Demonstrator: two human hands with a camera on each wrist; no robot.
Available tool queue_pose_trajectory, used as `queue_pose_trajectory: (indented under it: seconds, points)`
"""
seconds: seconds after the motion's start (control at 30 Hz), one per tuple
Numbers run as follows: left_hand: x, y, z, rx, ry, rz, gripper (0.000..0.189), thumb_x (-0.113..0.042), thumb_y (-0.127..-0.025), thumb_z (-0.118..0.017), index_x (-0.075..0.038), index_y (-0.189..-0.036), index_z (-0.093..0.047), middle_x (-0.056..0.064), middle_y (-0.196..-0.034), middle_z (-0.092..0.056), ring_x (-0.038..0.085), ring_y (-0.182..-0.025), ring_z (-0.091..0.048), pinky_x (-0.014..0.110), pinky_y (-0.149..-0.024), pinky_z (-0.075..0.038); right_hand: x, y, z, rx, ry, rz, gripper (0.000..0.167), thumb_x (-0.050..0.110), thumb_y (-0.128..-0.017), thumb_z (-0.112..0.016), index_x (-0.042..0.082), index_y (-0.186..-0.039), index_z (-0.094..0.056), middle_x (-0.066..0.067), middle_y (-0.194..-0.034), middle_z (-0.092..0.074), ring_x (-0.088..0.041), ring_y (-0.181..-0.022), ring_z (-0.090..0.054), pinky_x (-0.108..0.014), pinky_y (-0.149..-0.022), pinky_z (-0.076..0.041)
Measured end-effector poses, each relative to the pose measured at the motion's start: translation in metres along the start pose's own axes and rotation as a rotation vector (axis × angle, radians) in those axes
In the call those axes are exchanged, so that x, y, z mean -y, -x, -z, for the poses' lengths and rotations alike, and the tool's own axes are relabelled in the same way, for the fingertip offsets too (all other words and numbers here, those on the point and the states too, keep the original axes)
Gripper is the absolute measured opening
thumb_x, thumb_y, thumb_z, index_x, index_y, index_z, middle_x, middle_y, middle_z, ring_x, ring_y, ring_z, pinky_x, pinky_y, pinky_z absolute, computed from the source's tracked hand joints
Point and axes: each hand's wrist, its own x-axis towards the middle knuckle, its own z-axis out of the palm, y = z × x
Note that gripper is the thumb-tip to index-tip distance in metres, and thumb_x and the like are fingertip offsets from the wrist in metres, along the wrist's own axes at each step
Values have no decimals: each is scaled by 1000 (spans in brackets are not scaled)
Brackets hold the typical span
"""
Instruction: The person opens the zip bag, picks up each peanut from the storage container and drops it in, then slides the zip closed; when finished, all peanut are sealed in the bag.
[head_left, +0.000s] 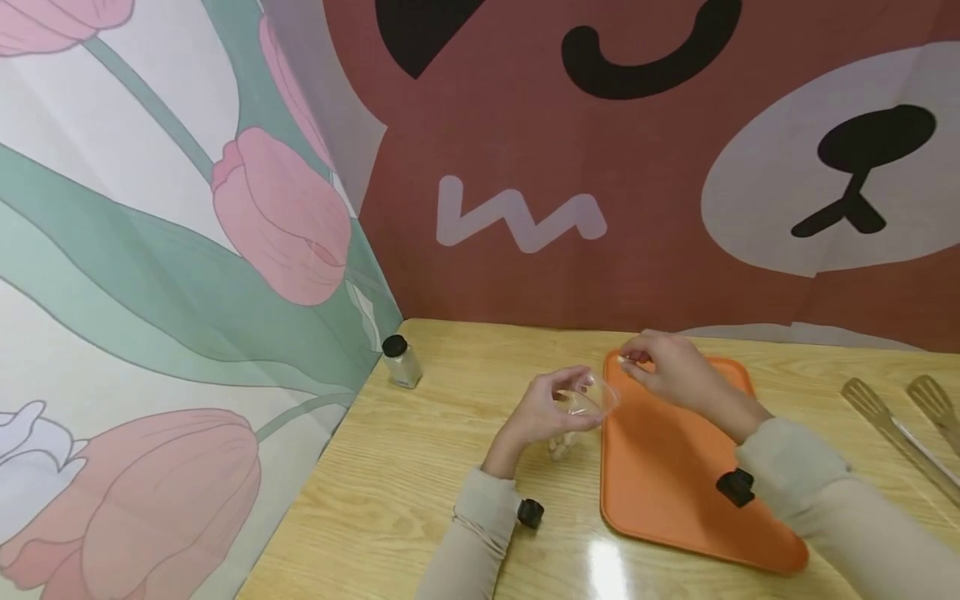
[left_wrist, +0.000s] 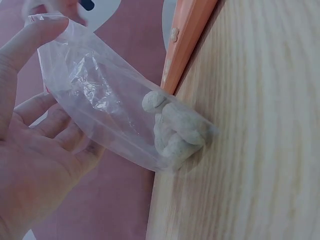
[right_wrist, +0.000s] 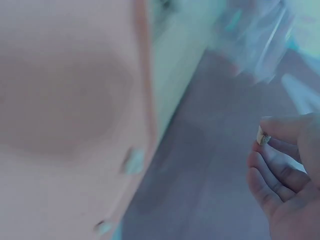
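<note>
My left hand [head_left: 543, 412] holds a clear plastic bag [left_wrist: 95, 95] near its open mouth, thumb on the rim and fingers around the far side. Several pale, lumpy pieces that look like unshelled peanuts [left_wrist: 177, 127] lie at the bottom of the bag. Whether the bag's bottom touches the table I cannot tell. My right hand [head_left: 675, 371], above the far left corner of the orange tray [head_left: 675, 467], pinches a small pale peanut [right_wrist: 262, 136] between thumb and fingertips. Along the tray's edge sit small pale pieces [right_wrist: 134, 161], blurred in the right wrist view.
A small jar with a black lid [head_left: 402, 362] stands at the table's far left corner. To the right of the tray lie two slotted spatulas [head_left: 892, 421]. A printed cloth wall [head_left: 525, 283] rises behind the wooden table [head_left: 375, 492].
</note>
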Motion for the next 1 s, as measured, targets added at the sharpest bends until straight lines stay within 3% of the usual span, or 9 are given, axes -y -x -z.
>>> queue_pose_trajectory:
  seconds: [0.17, 0.3, 0.47, 0.73, 1.0]
  points:
    - [0, 0, 1, 8, -12, -1, 72, -20, -80, -84, -12, -144, -53, 8, -132, -62, 10, -111, -58, 30, -92, -47, 23, -5, -1, -47, 18, 122, 13, 4, -83, -79, 2, -95, -74, -3, -84, -65, -22, -76, -63, -40, -66, -54]
    - [0, -1, 2, 10, -8, -4, 73, -21, -81, -84, -10, -145, -51, 9, -131, -62, 8, -110, -57, 39, -94, -48, 31, -6, -3, -61, 8, 159, 15, 2, -81, -80, 2, -94, -74, -3, -84, -67, -21, -76, -63, -39, -66, -53]
    - [2, 0, 4, -7, -8, -1, 72, -21, -81, -84, -10, -144, -52, 2, -128, -63, 10, -109, -57, 48, -95, -47, 36, -7, -6, -33, -14, 149, 15, 3, -82, -79, 3, -97, -74, -4, -87, -67, -21, -78, -63, -40, -68, -53]
    - [2, 0, 3, -12, -13, 6, 72, -20, -80, -85, -10, -144, -53, -7, -124, -63, 13, -109, -58, 40, -93, -49, 36, -7, -7, 16, -27, 134, 17, 14, -87, -78, 3, -100, -74, -4, -88, -68, -18, -78, -62, -40, -68, -52]
    - [0, 1, 4, -7, 0, 17, 73, -22, -79, -85, -14, -144, -53, 1, -131, -62, 15, -111, -58, 36, -92, -49, 26, -7, 1, 31, -33, 70, 13, 11, -87, -77, 4, -98, -75, -1, -87, -66, -19, -78, -62, -41, -69, -54]
